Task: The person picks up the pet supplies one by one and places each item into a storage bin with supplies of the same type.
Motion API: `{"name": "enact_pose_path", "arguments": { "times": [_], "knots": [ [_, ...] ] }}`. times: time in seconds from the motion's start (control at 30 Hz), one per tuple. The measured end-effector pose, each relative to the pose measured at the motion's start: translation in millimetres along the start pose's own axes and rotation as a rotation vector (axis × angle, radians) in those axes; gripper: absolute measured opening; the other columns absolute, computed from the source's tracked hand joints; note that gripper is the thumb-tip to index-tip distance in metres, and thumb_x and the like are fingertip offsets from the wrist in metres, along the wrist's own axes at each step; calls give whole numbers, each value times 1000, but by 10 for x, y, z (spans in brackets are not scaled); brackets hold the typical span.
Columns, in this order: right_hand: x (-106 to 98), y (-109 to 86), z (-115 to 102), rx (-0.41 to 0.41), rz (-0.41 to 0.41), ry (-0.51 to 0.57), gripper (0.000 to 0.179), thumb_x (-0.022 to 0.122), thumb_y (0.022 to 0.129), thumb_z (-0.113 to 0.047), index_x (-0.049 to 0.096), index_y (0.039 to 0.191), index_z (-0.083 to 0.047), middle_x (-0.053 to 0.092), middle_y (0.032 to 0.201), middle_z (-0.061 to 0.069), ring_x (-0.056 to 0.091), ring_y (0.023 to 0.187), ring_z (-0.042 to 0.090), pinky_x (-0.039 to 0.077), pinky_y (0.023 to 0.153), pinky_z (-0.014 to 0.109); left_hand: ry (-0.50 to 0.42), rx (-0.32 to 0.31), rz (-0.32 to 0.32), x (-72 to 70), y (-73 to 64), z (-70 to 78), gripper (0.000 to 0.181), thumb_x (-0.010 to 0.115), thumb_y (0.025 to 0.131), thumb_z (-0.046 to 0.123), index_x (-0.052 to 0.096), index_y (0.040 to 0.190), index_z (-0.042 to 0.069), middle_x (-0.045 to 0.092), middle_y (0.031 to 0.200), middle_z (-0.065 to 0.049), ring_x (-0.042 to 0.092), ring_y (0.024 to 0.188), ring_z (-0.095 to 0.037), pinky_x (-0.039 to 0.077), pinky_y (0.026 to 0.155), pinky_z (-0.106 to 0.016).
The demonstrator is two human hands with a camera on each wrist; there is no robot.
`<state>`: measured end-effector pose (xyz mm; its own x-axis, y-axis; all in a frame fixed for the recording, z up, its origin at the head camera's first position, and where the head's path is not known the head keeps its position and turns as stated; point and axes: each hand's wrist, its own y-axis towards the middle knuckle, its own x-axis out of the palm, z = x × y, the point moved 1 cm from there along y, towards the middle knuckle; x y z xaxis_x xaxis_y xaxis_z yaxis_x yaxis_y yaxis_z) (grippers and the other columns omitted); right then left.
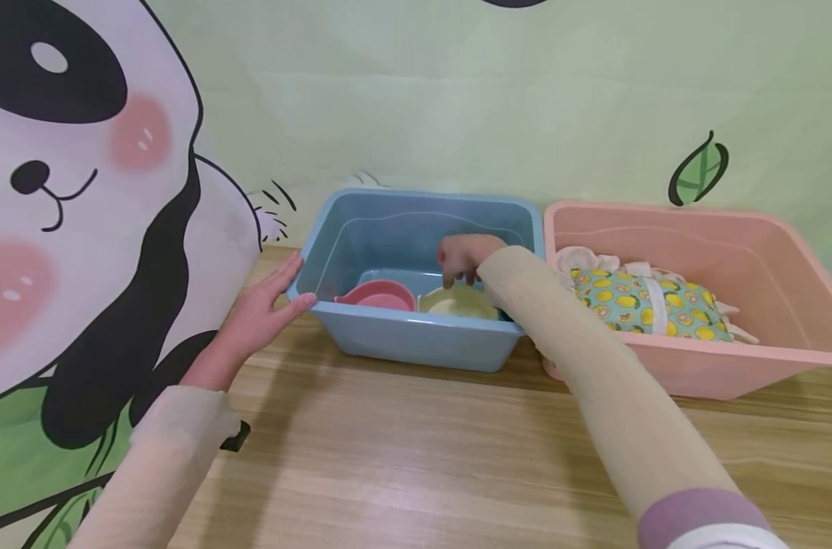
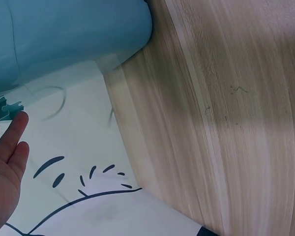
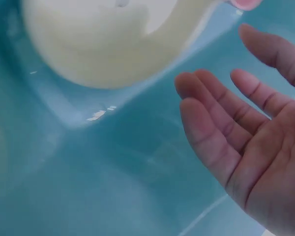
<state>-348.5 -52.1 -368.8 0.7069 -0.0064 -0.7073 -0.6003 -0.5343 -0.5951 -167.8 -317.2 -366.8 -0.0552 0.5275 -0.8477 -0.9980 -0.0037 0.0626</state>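
Observation:
A blue plastic tub stands on the wooden surface, with a pink bowl and a pale yellow bowl lying side by side in it. My left hand rests on the tub's left rim, thumb over the front corner; the left wrist view shows its fingers at the rim. Inside the tub, my right hand hovers over the yellow bowl, fingers pointing down. In the right wrist view those fingers are loosely bent, with nothing held, apart from the yellow bowl.
Right beside the blue tub stands a pink tub. It holds a folded lemon-print cloth bundle with white straps and frills. A panda-print backdrop hangs close behind both tubs, and wood-grain tabletop lies in front.

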Motion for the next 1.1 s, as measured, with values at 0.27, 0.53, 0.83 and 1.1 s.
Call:
{"name": "enact_pose_path", "arguments": {
  "times": [0.27,0.53,0.83,1.1],
  "knots": [
    [-105,-81,-69,-95,-14,121,23,63,79,-25,47,88,-12,52,94,5,59,90,27,50,78,37,-8,31,7,-13,-24,-2,69,53,85,42,18,141,23,17,148,-1,18,135,-28,21,103,-57],
    [-193,-139,-141,-116,-29,153,27,62,80,-25,47,99,-12,53,104,5,60,86,23,51,78,37,-9,45,8,-7,-24,4,69,51,85,45,19,141,21,17,148,-1,18,135,-28,20,103,-57],
    [-244,-241,-153,-128,-10,155,34,63,79,-26,47,106,-12,52,107,4,60,88,22,52,72,32,-8,48,-5,7,-20,30,69,50,86,45,18,142,19,17,148,-3,18,135,-30,20,102,-58],
    [-307,-429,-163,-157,1,57,34,62,80,-27,49,108,-14,50,110,3,59,89,21,51,75,34,7,36,-7,2,1,10,70,49,85,48,18,142,19,17,148,-2,18,135,-30,20,103,-58]
  ]
}}
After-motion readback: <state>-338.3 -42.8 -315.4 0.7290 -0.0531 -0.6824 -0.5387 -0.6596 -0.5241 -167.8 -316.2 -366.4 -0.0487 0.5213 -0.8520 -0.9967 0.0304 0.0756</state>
